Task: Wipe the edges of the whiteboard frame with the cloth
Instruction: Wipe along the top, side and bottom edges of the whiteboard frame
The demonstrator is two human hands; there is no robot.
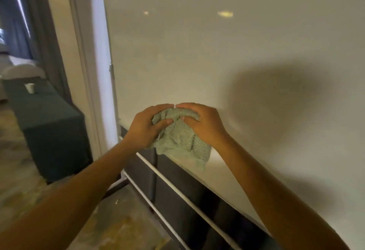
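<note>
Your left hand (pixel 147 126) and right hand (pixel 203 124) both clutch the bunched pale-green knitted cloth (pixel 178 141) near the white whiteboard's (pixel 217 56) lower-left corner; wiping looks barely begun, most frame edges remain.

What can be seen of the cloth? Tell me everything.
The cloth is pale green with a nubby, terry-like weave, bunched and crumpled. The left hand and right hand both grip its upper part in front of the whiteboard; its loose lower corner hangs down across the board's bottom edge.
</note>
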